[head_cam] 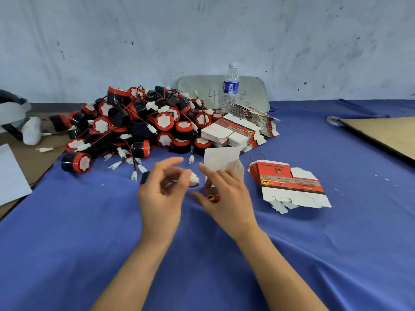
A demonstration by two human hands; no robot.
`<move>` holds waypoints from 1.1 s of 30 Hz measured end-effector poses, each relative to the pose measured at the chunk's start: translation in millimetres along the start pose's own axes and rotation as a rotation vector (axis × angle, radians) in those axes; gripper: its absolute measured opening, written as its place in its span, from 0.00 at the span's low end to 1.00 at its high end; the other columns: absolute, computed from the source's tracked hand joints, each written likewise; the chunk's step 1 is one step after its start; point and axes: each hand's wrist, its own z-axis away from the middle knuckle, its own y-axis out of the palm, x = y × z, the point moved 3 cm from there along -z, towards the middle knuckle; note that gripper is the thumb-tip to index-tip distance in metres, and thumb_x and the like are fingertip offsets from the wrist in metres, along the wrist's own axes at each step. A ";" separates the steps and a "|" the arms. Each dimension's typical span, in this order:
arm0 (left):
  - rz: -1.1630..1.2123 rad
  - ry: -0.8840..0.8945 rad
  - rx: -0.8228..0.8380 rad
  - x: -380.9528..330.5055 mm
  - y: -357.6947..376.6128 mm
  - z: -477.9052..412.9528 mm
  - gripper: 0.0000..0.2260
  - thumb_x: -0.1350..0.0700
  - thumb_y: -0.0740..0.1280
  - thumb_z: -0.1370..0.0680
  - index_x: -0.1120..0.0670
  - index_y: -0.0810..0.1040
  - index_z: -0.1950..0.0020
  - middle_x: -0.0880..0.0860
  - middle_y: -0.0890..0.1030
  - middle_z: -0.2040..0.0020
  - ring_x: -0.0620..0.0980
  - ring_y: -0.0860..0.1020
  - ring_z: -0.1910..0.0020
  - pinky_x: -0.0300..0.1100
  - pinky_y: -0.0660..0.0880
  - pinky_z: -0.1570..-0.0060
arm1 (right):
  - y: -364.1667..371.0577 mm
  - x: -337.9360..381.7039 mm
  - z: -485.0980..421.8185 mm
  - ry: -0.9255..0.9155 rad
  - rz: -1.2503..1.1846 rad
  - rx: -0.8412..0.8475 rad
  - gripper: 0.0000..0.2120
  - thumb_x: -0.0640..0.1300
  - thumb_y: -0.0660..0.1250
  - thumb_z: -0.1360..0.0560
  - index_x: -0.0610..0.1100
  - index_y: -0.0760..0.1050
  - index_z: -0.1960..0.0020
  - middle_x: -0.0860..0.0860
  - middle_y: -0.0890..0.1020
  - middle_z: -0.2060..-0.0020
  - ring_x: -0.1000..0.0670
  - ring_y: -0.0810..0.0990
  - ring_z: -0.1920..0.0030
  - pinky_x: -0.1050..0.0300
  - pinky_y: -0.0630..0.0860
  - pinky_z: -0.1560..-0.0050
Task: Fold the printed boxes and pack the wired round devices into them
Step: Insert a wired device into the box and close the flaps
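1. Here, near the middle of the blue cloth [224, 254], the right hand [226, 194] grips a half-folded printed box [213, 197]. Its fingers are curled round the box's body, and the white top flap [221, 160] stands open above them.
2. The left hand [164, 191] is just beside it, blurred, with its fingers curled. Its fingertips are at a white connector [194, 177] on a red and black wire, but I cannot tell whether they pinch it.
3. A black and red wired round device [144, 177] shows at the left edge of that hand, mostly hidden behind it.
4. Beyond the hands, a large pile of round devices [139, 124] lies on the cloth with wires and white plugs tangled through it. One device [76, 162] lies on its side at the near left of the pile.
5. A small stack of flat boxes [289, 185] lies to the right of the held box, red print up.
6. More flat box stacks [233, 131] lie at the right edge of the pile.
7. Behind them a water bottle [231, 84] stands upright in front of a grey board [251, 90] that leans on the wall.
8. A cardboard sheet [386, 133] lies at the far right and a white sheet [11, 173] at the left edge.
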 end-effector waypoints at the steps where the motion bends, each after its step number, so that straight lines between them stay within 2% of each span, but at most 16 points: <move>1: -0.037 0.066 0.042 -6.0 5.5 6.0 0.07 0.53 0.69 0.24 0.45 0.78 0.47 0.47 0.83 0.57 0.47 0.83 0.57 0.36 0.78 0.56 | 2.0 1.5 0.7 0.010 -0.105 0.078 0.20 0.50 0.67 0.28 0.42 0.79 0.40 0.49 0.80 0.60 0.48 0.75 0.56 0.55 0.71 0.59; 3: -0.118 0.202 0.120 -13.5 16.0 17.6 0.09 0.49 0.67 0.24 0.43 0.77 0.44 0.45 0.81 0.55 0.43 0.81 0.56 0.33 0.76 0.57 | 5.8 1.0 3.9 0.083 -0.320 0.173 0.13 0.38 0.65 0.30 0.37 0.80 0.47 0.49 0.80 0.62 0.49 0.78 0.61 0.55 0.72 0.64; 4: -0.123 0.259 0.153 -14.6 19.7 22.0 0.09 0.47 0.66 0.23 0.45 0.76 0.43 0.44 0.80 0.54 0.41 0.80 0.55 0.32 0.76 0.55 | 6.2 -1.4 4.3 0.198 -0.498 0.171 0.13 0.37 0.65 0.32 0.33 0.79 0.51 0.49 0.77 0.65 0.53 0.75 0.64 0.58 0.70 0.64; 6: -0.114 0.319 0.218 -12.6 22.2 25.6 0.12 0.48 0.64 0.21 0.48 0.74 0.39 0.43 0.78 0.49 0.41 0.78 0.48 0.33 0.75 0.48 | 6.0 -3.3 2.8 0.566 -0.978 0.122 0.18 0.46 0.68 0.35 0.31 0.76 0.56 0.43 0.73 0.68 0.52 0.71 0.67 0.58 0.68 0.64; 7: -0.168 0.347 0.220 -9.9 21.5 24.7 0.14 0.51 0.64 0.22 0.49 0.72 0.36 0.44 0.76 0.44 0.42 0.76 0.43 0.36 0.73 0.44 | 5.5 -5.5 2.6 0.692 -1.110 0.071 0.20 0.50 0.69 0.31 0.31 0.75 0.58 0.40 0.75 0.69 0.48 0.73 0.69 0.56 0.71 0.66; 9: -0.388 0.361 0.188 -1.3 18.5 20.2 0.21 0.53 0.62 0.25 0.50 0.68 0.32 0.47 0.72 0.36 0.48 0.70 0.33 0.44 0.67 0.35 | -1.0 -10.1 0.7 0.753 -1.113 -0.055 0.19 0.51 0.61 0.20 0.37 0.76 0.60 0.44 0.80 0.71 0.46 0.79 0.74 0.58 0.75 0.72; 11: -0.559 0.241 0.197 10.3 17.8 14.9 0.26 0.52 0.65 0.27 0.48 0.65 0.29 0.51 0.68 0.31 0.52 0.65 0.29 0.50 0.64 0.32 | -8.9 -15.1 -1.3 0.790 -1.179 -0.151 0.21 0.50 0.55 0.18 0.37 0.75 0.59 0.43 0.81 0.72 0.46 0.79 0.76 0.59 0.76 0.76; 13: -0.537 0.097 0.298 20.9 21.2 15.1 0.32 0.53 0.72 0.28 0.42 0.61 0.28 0.49 0.66 0.30 0.46 0.67 0.31 0.41 0.67 0.35 | -15.7 -19.8 -3.0 0.829 -1.227 -0.233 0.21 0.51 0.55 0.17 0.37 0.75 0.59 0.43 0.80 0.73 0.47 0.78 0.77 0.60 0.75 0.77; 15: -0.451 0.008 0.361 29.1 23.8 17.3 0.34 0.55 0.75 0.29 0.36 0.60 0.32 0.42 0.66 0.35 0.33 0.70 0.41 0.26 0.67 0.46 | -18.7 -21.6 -3.0 0.855 -1.255 -0.292 0.21 0.51 0.55 0.18 0.37 0.75 0.59 0.43 0.80 0.73 0.48 0.79 0.77 0.61 0.74 0.77; 18: -0.435 -0.059 0.382 34.5 23.6 18.4 0.30 0.48 0.76 0.33 0.30 0.61 0.40 0.38 0.71 0.42 0.28 0.70 0.47 0.19 0.64 0.54 | -20.9 -21.9 -3.3 0.880 -1.278 -0.345 0.21 0.51 0.57 0.18 0.37 0.75 0.60 0.43 0.80 0.72 0.48 0.79 0.76 0.61 0.75 0.76; 22: -0.375 -0.147 0.358 36.1 21.2 15.5 0.25 0.42 0.76 0.35 0.31 0.65 0.47 0.38 0.78 0.56 0.35 0.76 0.56 0.25 0.70 0.62 | -23.6 -21.1 -3.0 0.851 -1.316 -0.383 0.20 0.50 0.57 0.18 0.37 0.75 0.60 0.44 0.81 0.71 0.47 0.80 0.74 0.59 0.77 0.72; 25: -0.243 -0.221 0.255 30.4 17.6 13.1 0.21 0.36 0.72 0.36 0.35 0.70 0.47 0.41 0.81 0.58 0.36 0.79 0.57 0.25 0.71 0.62 | -27.1 -19.4 -5.0 0.747 -1.258 -0.342 0.16 0.45 0.59 0.19 0.39 0.76 0.61 0.46 0.81 0.69 0.47 0.82 0.69 0.58 0.79 0.67; 28: -0.135 -0.295 0.109 27.2 11.1 10.7 0.13 0.41 0.71 0.29 0.38 0.72 0.48 0.41 0.83 0.55 0.37 0.81 0.58 0.27 0.73 0.64 | -31.2 -16.2 -7.5 0.548 -0.943 -0.207 0.10 0.37 0.66 0.23 0.40 0.79 0.63 0.48 0.81 0.66 0.53 0.81 0.64 0.63 0.77 0.59; 30: -0.104 -0.295 0.036 27.2 6.9 6.6 0.05 0.50 0.68 0.23 0.44 0.73 0.51 0.44 0.84 0.54 0.39 0.81 0.55 0.29 0.74 0.61 | -31.8 -9.2 -7.9 0.353 -0.687 -0.069 0.04 0.36 0.72 0.27 0.39 0.82 0.60 0.46 0.79 0.62 0.54 0.79 0.60 0.66 0.73 0.56; 31: -0.094 -0.294 0.016 27.5 5.1 5.2 0.04 0.55 0.67 0.21 0.46 0.73 0.52 0.45 0.84 0.53 0.42 0.80 0.52 0.34 0.76 0.58 | -30.8 -3.1 -7.7 0.237 -0.578 0.009 0.02 0.38 0.74 0.29 0.39 0.83 0.57 0.46 0.78 0.60 0.53 0.78 0.59 0.66 0.72 0.56; 33: -0.087 -0.283 -0.004 26.3 2.2 3.8 0.03 0.58 0.64 0.23 0.50 0.73 0.55 0.46 0.84 0.53 0.47 0.79 0.49 0.46 0.77 0.52 | -24.5 6.8 -4.6 0.070 -0.418 0.172 0.16 0.44 0.78 0.32 0.41 0.83 0.47 0.46 0.78 0.57 0.51 0.77 0.57 0.64 0.73 0.55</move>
